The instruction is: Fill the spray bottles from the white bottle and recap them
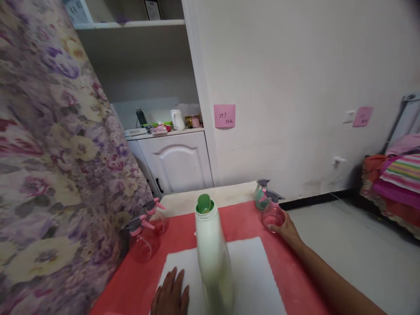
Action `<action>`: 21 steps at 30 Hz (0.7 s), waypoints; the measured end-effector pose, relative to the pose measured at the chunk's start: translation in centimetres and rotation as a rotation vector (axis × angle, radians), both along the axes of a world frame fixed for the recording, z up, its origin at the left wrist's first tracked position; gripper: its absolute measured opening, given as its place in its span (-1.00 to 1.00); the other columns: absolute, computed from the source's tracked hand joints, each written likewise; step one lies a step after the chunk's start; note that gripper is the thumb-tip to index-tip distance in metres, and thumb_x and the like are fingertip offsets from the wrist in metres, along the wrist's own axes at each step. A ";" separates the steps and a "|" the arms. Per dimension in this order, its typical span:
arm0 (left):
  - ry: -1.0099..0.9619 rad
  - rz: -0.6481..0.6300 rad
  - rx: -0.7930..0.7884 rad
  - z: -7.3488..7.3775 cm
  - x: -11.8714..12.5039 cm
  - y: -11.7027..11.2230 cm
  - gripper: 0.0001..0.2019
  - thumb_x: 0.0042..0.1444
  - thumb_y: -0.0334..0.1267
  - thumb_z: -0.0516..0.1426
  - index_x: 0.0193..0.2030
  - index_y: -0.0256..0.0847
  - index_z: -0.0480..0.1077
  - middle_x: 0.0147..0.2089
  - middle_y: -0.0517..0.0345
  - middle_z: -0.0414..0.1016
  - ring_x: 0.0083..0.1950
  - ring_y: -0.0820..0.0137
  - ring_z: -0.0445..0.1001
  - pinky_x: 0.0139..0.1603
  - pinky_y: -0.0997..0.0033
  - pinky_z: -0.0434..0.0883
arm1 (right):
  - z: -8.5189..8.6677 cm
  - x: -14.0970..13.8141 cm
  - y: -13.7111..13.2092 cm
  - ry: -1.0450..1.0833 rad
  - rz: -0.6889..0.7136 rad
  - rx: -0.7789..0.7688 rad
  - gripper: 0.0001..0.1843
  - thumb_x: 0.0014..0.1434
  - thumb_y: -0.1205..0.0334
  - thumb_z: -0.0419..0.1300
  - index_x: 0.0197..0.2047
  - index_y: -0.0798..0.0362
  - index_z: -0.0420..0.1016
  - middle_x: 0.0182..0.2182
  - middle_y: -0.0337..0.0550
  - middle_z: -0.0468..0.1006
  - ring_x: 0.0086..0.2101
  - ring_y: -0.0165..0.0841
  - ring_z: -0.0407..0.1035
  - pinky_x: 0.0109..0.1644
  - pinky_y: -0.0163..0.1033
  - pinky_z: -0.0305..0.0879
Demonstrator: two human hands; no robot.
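Observation:
My right hand (285, 228) is closed around the lower side of a clear pink spray bottle (273, 216) at the right rear of the table. Just behind that bottle stands a green-tinted spray bottle (261, 199). My left hand (171, 294) lies flat with fingers stretched out on a white cloth (252, 271). Between my hands rises a tall pale green bottle (211, 249) with a green pouring spout (204, 203) and no cap on it. At the table's left edge are two more pink spray bottles, a nearer one (141, 247) and a farther one (158, 221).
A red cover (236, 218) lies over the table, with a cream strip (213, 192) at the back. Close on the left hangs a flowered curtain (65, 153). Behind stands a white cabinet (180, 162) with a jug (177, 120); a bed (397, 179) is at far right.

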State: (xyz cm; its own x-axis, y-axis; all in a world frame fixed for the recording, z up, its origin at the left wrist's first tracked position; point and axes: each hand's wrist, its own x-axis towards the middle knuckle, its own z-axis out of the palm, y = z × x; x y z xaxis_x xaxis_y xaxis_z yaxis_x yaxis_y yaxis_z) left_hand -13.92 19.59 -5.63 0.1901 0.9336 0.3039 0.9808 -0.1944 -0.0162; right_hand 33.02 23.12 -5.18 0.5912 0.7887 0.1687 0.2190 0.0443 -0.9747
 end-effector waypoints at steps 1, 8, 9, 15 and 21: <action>0.004 0.002 0.006 0.0 0.1 0.0 -0.48 0.24 -0.09 -0.12 0.24 -0.22 0.34 0.35 -0.07 0.30 0.35 0.14 0.26 0.33 -0.02 0.19 | 0.3 -0.1 -0.2 0.018 0.009 -0.007 0.00 -0.35 0.11 0.46 0.19 0.01 0.21 0.10 0.06 0.44 0.11 0.03 0.34 0.22 0.15 0.23; 0.028 0.003 0.032 0.3 0.4 -0.2 -0.47 0.25 -0.08 -0.15 0.24 -0.22 0.34 0.34 -0.09 0.32 0.34 0.12 0.28 0.31 -0.01 0.20 | 3.5 -1.3 -3.7 0.084 0.107 0.078 -0.03 -0.28 0.11 0.45 0.21 0.00 0.19 0.19 0.10 0.36 0.17 -0.01 0.28 0.24 0.10 0.21; 0.025 -0.004 0.038 0.4 0.4 -0.2 -0.47 0.25 -0.07 -0.15 0.24 -0.22 0.34 0.34 -0.10 0.31 0.34 0.11 0.28 0.31 -0.01 0.20 | 3.9 -1.6 -4.5 0.090 0.128 0.088 -0.02 -0.30 0.13 0.46 0.21 -0.02 0.20 0.19 0.09 0.37 0.17 0.00 0.28 0.23 0.11 0.21; -0.004 -0.024 0.068 0.8 0.7 -0.3 -0.48 0.24 -0.09 -0.14 0.20 -0.26 0.37 0.31 -0.13 0.35 0.32 0.09 0.30 0.31 -0.03 0.18 | 5.6 -4.9 -11.7 0.125 0.224 0.126 -0.06 -0.29 0.14 0.44 0.18 -0.03 0.21 0.14 0.08 0.42 0.12 -0.01 0.34 0.21 0.09 0.26; -0.311 -0.056 0.042 2.1 1.1 -0.3 -0.52 0.16 -0.11 -0.06 0.10 -0.30 0.43 0.26 -0.19 0.40 0.32 0.08 0.30 0.35 -0.08 0.11 | 3.8 -10.6 -18.2 0.291 0.373 0.029 0.02 -0.45 0.20 0.46 0.15 -0.09 0.21 0.12 0.03 0.44 0.16 0.05 0.29 0.22 0.08 0.24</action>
State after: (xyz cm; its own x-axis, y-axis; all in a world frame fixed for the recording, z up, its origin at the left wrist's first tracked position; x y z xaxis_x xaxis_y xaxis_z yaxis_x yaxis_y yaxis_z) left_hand -12.83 19.32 -3.55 0.1329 0.9095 0.3940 0.9278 -0.2540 0.2734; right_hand 22.41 4.92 -1.42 0.2941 0.9537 0.0635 -0.0987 0.0964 -0.9904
